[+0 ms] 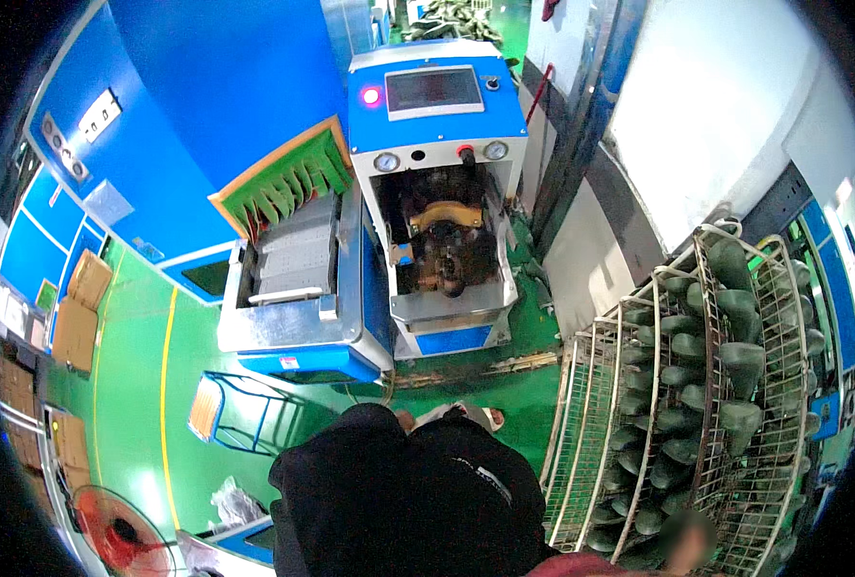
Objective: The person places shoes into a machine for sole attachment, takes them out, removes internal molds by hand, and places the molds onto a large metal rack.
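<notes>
At the lower right, my right hand [687, 544] reaches from a maroon sleeve [581, 565] to the wire rack [639, 413]. A blur covers its fingers, so whether they hold something does not show. Beside it, several dark grey-green, shoe-shaped pieces [676, 419] sit in rows on the rack, perhaps shoe lasts. My left hand is out of the picture. My legs in black trousers [399, 490] fill the lower middle.
Ahead stands a blue and white machine [437, 125] with a screen, gauges and a dark cavity. Left of it is a conveyor unit [293, 260] with a green strip curtain [288, 188]. A blue-framed stool [245, 413] and a red fan [120, 529] are at left.
</notes>
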The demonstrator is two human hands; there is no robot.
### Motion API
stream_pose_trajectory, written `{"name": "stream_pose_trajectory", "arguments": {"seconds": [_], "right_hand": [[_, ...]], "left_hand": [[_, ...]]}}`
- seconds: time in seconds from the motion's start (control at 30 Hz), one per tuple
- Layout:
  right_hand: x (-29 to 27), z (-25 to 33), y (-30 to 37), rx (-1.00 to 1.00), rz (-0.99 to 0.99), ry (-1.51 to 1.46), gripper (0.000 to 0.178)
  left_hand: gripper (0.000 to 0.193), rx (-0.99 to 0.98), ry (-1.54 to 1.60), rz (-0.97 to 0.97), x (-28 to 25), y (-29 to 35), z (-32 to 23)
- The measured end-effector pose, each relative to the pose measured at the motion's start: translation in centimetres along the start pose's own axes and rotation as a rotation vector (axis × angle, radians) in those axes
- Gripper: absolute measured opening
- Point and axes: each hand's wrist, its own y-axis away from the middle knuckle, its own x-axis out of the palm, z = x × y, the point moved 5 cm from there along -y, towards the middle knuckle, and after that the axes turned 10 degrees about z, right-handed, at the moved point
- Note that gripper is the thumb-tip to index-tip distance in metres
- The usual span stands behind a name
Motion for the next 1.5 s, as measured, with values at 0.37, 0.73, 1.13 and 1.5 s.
{"name": "stream_pose_trajectory", "arguments": {"seconds": [0.37, 0.73, 1.13, 1.5], "right_hand": [[1.8, -3.7, -2.2, -0.079, -0.057, 0.029, 0.054], [-1.8, 8.1, 8.1, 0.067, 0.004, -0.279, 0.038], [1.7, 0.5, 3.4, 0.058, -0.213, -0.291, 0.030], [0.6, -0.9, 4.3, 0.065, -0.195, -0.265, 0.031]], "left_hand": [[0.025, 0.139, -0.582, 0.256, -9.8, -6.7, -8.5], [0.030, 0.913, -0.757, 0.133, -2.8, -5.7, -19.5], [0.034, 0.587, -0.374, 0.342, -4.2, -5.4, -10.8], [0.031, 0.419, -0.336, 0.481, -4.3, -3.3, -12.7]]}}
